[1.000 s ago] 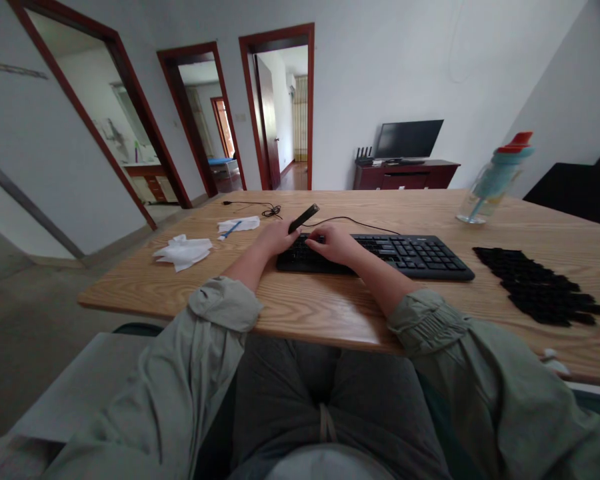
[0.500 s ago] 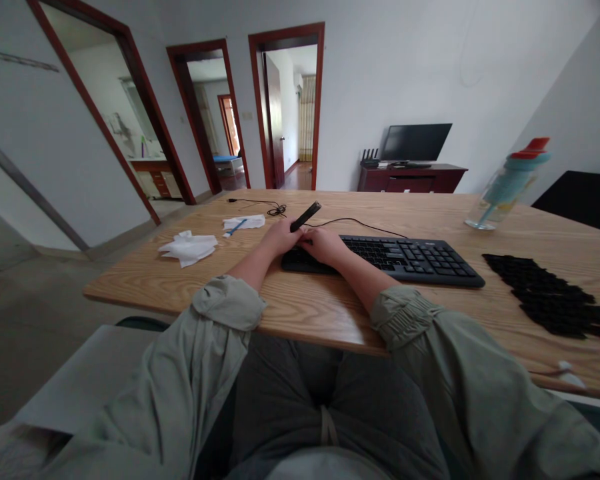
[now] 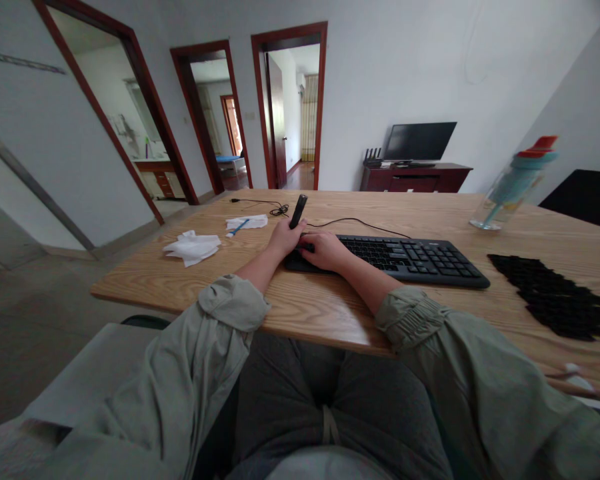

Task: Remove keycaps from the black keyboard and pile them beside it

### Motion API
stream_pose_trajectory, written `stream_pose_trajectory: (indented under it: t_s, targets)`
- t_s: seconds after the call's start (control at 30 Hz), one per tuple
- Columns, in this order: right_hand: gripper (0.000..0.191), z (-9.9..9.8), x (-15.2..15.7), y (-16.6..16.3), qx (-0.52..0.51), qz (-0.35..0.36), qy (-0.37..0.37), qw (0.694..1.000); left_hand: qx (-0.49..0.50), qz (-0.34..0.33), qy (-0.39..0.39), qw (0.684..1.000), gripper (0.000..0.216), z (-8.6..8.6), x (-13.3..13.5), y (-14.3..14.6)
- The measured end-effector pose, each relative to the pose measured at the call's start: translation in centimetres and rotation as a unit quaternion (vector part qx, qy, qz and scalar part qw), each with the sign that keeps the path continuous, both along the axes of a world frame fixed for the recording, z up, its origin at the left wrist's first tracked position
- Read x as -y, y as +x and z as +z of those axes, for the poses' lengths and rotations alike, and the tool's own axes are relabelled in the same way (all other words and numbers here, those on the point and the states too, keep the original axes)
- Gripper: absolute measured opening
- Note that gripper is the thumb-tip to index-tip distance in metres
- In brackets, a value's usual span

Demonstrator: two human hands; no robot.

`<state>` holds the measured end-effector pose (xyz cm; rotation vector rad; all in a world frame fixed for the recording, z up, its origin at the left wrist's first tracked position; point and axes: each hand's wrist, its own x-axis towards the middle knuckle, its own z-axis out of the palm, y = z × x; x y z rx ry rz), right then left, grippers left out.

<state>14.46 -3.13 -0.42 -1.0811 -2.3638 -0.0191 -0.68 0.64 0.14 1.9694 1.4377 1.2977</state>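
A black wired keyboard (image 3: 410,260) lies across the wooden table (image 3: 330,307). My left hand (image 3: 281,239) is closed round a slim black tool (image 3: 298,211) that points up and away at the keyboard's left end. My right hand (image 3: 324,251) rests on the keyboard's left part, fingers curled down onto the keys; what they hold, if anything, is hidden. A spread of loose black keycaps (image 3: 555,297) lies on the table at the right.
Crumpled white tissue (image 3: 193,247) and a white wipe with a blue swab (image 3: 245,224) lie at the left. A coiled black cable (image 3: 273,209) sits behind them. A teal bottle with a red lid (image 3: 515,190) stands at the far right. Doorways and a TV cabinet are beyond.
The black tool in my left hand has tipped from slanting right to nearly upright. My right hand has slid left along the keyboard, closer to my left hand.
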Motion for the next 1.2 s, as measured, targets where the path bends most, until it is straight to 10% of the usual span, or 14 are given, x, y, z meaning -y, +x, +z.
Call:
stream_pose_trajectory:
  t_s: [1.2]
  targets:
    - [0.018,-0.9,-1.7,-0.2,-0.121,0.028,-0.089,0.988,0.161,0.161,0.076,0.971,0.047,-0.7,-0.1,0.5]
